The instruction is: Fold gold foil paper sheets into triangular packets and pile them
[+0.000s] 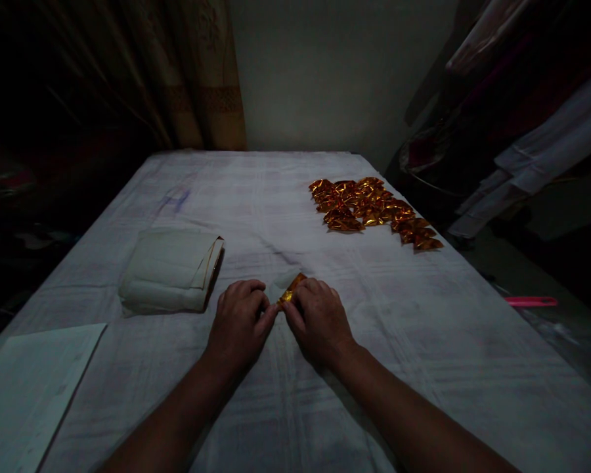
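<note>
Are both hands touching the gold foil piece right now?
Touching. The head view shows the left hand and right hand meeting at the gold foil piece, fingertips pressed on its lower end against the white cloth.

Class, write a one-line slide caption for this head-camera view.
Both hands, left hand and right hand, pinch a gold foil piece on a white cloth.

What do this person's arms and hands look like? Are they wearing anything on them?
Both forearms are bare, with no sleeves in view. The left hand and right hand wear no gloves, and no watch, bracelet or ring shows in this dim light.
</note>
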The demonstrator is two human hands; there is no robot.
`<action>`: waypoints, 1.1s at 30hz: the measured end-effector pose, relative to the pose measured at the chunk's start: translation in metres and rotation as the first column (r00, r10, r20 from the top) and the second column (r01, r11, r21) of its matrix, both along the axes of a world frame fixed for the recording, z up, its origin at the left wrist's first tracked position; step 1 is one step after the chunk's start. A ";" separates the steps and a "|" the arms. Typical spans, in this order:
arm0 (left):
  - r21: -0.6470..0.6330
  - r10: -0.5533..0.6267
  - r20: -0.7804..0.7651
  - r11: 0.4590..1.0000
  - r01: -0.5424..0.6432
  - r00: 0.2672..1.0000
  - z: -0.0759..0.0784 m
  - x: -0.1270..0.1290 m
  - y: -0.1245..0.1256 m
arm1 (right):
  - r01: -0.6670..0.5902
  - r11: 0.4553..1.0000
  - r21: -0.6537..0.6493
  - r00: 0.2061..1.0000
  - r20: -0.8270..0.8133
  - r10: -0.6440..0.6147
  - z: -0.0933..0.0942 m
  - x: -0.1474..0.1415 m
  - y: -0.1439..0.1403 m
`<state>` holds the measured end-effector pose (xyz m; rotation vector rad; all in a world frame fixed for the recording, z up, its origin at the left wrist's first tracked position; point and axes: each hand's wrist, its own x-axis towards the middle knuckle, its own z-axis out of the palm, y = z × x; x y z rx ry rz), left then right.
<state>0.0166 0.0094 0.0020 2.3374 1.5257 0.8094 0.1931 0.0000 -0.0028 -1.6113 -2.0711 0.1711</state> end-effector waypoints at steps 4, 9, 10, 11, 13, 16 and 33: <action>0.006 0.015 -0.008 1.000 -0.015 1.000 0.000 0.001 0.000 | 0.002 1.000 0.001 1.000 -0.001 -0.002 -0.001 -0.001 0.000; -0.020 0.024 -0.027 0.999 -0.024 0.999 -0.001 0.000 0.000 | 0.004 1.000 -0.027 0.999 -0.034 -0.005 -0.001 0.002 0.000; -0.023 0.024 -0.030 0.999 -0.025 0.999 -0.001 0.000 0.000 | 0.003 1.000 -0.030 0.999 -0.044 -0.004 -0.002 0.002 0.000; -0.023 0.024 -0.032 0.999 -0.025 0.999 -0.002 0.000 0.000 | 0.000 1.000 -0.030 0.999 -0.053 -0.002 -0.002 0.002 0.000; -0.018 0.023 -0.037 1.000 -0.023 0.999 -0.003 0.000 -0.001 | -0.005 1.000 -0.025 0.998 -0.057 0.004 -0.002 0.002 0.001; -0.005 0.027 -0.045 1.000 -0.027 0.999 -0.004 0.000 -0.001 | 0.011 1.000 -0.019 1.000 -0.026 -0.012 -0.002 -0.001 0.003; -0.001 -0.036 -0.053 0.999 0.036 0.998 -0.006 -0.009 0.003 | -0.171 0.984 -0.049 0.978 -0.133 0.163 -0.016 0.023 0.011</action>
